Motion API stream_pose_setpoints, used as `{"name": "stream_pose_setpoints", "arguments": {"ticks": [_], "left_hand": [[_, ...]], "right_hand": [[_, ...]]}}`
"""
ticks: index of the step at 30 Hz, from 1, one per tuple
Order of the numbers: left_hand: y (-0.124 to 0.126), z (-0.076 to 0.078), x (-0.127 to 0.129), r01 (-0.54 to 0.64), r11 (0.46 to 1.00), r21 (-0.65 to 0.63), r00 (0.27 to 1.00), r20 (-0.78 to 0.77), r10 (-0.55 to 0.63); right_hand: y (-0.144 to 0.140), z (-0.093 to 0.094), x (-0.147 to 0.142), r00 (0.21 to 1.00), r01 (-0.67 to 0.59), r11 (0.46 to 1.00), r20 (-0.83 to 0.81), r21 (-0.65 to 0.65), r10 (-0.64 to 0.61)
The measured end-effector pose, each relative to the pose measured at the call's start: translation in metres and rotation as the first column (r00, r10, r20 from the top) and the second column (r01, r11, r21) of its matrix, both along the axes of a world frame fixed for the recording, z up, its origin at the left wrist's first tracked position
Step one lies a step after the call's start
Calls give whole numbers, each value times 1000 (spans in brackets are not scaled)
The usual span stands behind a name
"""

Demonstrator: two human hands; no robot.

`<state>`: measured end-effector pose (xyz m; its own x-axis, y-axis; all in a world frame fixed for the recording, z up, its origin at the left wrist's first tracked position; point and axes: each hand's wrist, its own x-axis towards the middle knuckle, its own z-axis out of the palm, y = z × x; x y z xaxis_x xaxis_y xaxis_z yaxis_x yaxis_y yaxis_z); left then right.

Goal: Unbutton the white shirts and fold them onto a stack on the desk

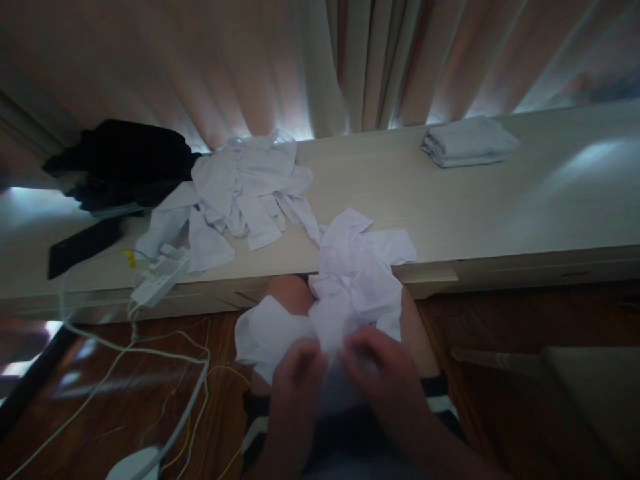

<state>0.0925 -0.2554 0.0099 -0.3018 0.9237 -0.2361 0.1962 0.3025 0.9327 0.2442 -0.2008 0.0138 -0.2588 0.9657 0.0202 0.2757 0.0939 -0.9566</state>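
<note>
A white garment [363, 287] lies crumpled over my lap, its far end resting on the front edge of the pale ledge [370, 180]. My left hand [300, 367] has its fingers curled closed on the near part of the cloth. Close beside it, my right hand [377, 363] pinches the same cloth between thumb and fingers. Up ahead to the left, a loose heap of white garments [245, 180] spreads over the ledge. A neatly folded white stack [467, 141] sits at the right by the curtain.
A dark pile of clothes [130, 160] and a black flat object [83, 247] are at the left. A white power strip [161, 277] rests on the ledge's edge, with cables [205, 363] trailing over the wooden floor. Curtains [240, 67] hang behind.
</note>
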Motion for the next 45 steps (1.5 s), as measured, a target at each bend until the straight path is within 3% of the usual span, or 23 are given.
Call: {"name": "stream_pose_setpoints", "arguments": {"ticks": [4,8,11,17,22,28,32,35,40,45], "left_hand": [[1,-5,5,-77,995,67,997,-19,78],[3,-10,3,-9,1000,26,999,-48,11],[1,-12,1,-25,1000,12,999,-42,25],[1,-8,2,-21,998,52,999,-25,22],[2,-1,9,-93,992,82,994,-52,98],[3,-2,8,-76,995,57,995,-64,80],[4,-11,1,17,999,28,999,-47,-16],[4,-17,0,78,997,9,996,-45,-78],[4,-15,4,84,996,-6,996,-42,-84],[9,-15,2,125,991,-50,992,-8,-126]], "right_hand": [[-2,4,0,1000,-24,997,5,74,23],[-2,2,3,1000,-22,996,16,81,21],[-2,1,3,999,-12,997,36,75,9],[-2,3,1,999,-16,980,52,200,5],[-3,3,2,999,-31,945,31,325,22],[-2,6,13,986,-166,973,-7,160,169],[4,3,20,969,-246,968,39,46,244],[6,1,21,963,-262,965,69,34,259],[4,-10,18,973,-207,962,135,177,185],[5,-20,18,974,-206,888,170,411,147]]}}
